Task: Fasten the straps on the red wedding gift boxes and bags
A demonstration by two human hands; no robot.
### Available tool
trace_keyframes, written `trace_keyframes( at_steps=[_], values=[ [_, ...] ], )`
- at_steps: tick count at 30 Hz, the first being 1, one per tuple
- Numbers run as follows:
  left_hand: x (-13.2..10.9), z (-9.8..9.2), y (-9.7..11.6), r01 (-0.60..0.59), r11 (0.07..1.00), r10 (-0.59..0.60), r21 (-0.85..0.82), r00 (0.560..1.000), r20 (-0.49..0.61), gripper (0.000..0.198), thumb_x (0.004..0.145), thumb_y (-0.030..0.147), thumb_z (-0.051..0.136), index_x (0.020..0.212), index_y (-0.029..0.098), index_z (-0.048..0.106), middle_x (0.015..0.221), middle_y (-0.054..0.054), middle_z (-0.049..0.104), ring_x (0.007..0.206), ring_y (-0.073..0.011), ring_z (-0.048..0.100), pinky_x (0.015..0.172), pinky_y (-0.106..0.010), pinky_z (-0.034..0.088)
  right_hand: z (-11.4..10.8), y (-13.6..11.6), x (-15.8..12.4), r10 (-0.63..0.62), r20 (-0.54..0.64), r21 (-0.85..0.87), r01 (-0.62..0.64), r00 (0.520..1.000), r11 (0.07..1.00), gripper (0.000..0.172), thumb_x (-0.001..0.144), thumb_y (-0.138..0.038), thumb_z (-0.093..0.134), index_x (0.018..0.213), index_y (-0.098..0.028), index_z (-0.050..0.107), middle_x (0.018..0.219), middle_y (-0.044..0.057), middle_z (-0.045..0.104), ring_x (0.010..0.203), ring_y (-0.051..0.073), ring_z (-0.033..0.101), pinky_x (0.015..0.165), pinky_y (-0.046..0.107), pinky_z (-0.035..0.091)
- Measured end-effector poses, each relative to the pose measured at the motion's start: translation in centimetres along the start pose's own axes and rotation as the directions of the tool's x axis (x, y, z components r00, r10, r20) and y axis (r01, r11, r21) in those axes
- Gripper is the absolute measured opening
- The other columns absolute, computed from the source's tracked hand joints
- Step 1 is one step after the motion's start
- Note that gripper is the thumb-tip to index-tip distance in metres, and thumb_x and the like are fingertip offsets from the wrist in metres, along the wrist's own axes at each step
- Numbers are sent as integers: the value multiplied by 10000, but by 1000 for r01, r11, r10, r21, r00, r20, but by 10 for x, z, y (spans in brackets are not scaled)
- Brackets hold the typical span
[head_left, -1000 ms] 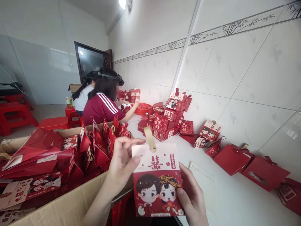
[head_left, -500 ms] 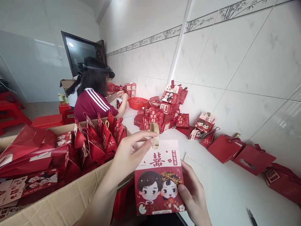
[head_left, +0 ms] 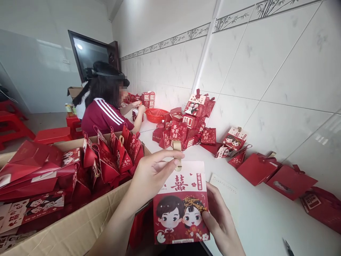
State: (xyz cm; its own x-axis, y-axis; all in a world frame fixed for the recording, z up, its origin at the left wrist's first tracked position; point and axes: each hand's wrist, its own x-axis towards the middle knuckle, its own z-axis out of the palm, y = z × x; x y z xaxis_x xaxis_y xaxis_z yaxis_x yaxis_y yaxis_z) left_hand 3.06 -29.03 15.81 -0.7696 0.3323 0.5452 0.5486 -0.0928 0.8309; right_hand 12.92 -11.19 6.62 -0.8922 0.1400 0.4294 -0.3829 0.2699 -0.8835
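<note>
I see a paper bag (head_left: 181,202) with a white top band, a red double-happiness character and small red blossoms. Its lower half is red with a cartoon couple: black hair, gold headdress on one. Handle (head_left: 177,145) is tan. Cardboard box (head_left: 80,227) is plain brown, packed with red bags (head_left: 117,156); a few show the same couple on white. Pile of boxes (head_left: 186,131) at the wall is red with pale characters. Flat bags (head_left: 290,181) are solid red. Basket (head_left: 156,114) is red mesh. Table (head_left: 266,220) is white. Wall tiles (head_left: 266,71) are white with faint grey marbling; border strip (head_left: 229,21) has a grey bamboo-leaf print. Co-worker's top (head_left: 102,119) is maroon with white stripes. Stool (head_left: 53,134) is red.
</note>
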Motion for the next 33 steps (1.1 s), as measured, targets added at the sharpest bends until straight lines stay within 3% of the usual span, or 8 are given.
trace_keyframes(
  at_steps=[3, 6, 8, 11, 16, 22, 28, 33],
  values=[
    [-1, 0, 0, 18, 1000, -18, 2, 1000, 8, 161, 830, 187, 618, 945, 211, 728, 862, -9, 760, 645, -104, 689, 509, -138, 534, -4, -19, 16, -133, -112, -70, 126, 985, 990, 419, 935, -406, 508, 1341, -352, 418, 1248, 28, 574, 1118, 185, 577, 930, 278, 497],
    [-3, 1, 2, 17, 1000, -18, 19, 1000, 18, 184, 832, 183, 619, 978, 214, 727, 930, -9, 765, 708, -116, 718, 586, -142, 577, -1, -49, 40, -231, -187, -253, 180, 955, 950, 240, 912, -341, 553, 1148, -297, 560, 1129, 35, 610, 997, 179, 607, 851, 283, 520],
    [-4, 2, 3, -8, 1000, 8, 27, 1000, 3, 194, 831, 171, 620, 986, 218, 728, 964, -1, 762, 773, -116, 726, 668, -136, 589, 5, -69, 54, -181, -126, -366, 124, 975, 922, 176, 895, -343, 566, 1037, -245, 602, 992, 43, 648, 845, 176, 626, 691, 257, 532],
    [-6, 1, 4, -62, 998, 62, 34, 998, -13, 215, 829, 143, 617, 997, 219, 726, 978, 15, 760, 840, -104, 724, 733, -108, 578, 14, -87, 67, -80, -24, -392, 65, 996, 918, 180, 881, -350, 569, 980, -207, 617, 812, 25, 647, 586, 130, 565, 473, 209, 450],
    [-7, -2, 4, -89, 996, 89, 28, 996, -14, 238, 834, 125, 608, 1023, 221, 717, 929, 33, 763, 798, -80, 725, 698, -69, 567, 19, -94, 71, 52, 106, -235, -26, 993, 972, 214, 875, -345, 562, 764, -172, 623, 560, -29, 508, 457, 81, 403, 392, 171, 330],
    [-10, -4, 3, -134, 988, 137, 77, 990, -31, 273, 835, 120, 609, 1060, 240, 708, 1024, 30, 747, 883, -90, 714, 731, -77, 564, 22, -96, 76, 90, 108, -61, -84, 990, 995, 166, 820, -316, 621, 788, -155, 648, 534, -48, 443, 431, 58, 331, 359, 156, 269],
    [-14, -6, 5, -174, 967, 183, 189, 982, -34, 305, 833, 122, 601, 1098, 241, 694, 1069, 14, 736, 966, -123, 695, 842, -147, 558, 27, -94, 75, 28, 78, 9, -29, 997, 1000, 107, 804, -278, 637, 846, -182, 616, 577, -53, 493, 391, 45, 322, 328, 153, 262],
    [-15, -5, 10, -157, 974, 160, 161, 987, -6, 343, 798, 127, 615, 1122, 210, 688, 1087, -25, 731, 949, -175, 703, 830, -218, 584, 27, -95, 70, -3, 22, -6, 3, 1000, 1000, 156, 811, -235, 639, 947, -220, 564, 729, -32, 585, 485, 69, 478, 396, 148, 384]
  ],
)
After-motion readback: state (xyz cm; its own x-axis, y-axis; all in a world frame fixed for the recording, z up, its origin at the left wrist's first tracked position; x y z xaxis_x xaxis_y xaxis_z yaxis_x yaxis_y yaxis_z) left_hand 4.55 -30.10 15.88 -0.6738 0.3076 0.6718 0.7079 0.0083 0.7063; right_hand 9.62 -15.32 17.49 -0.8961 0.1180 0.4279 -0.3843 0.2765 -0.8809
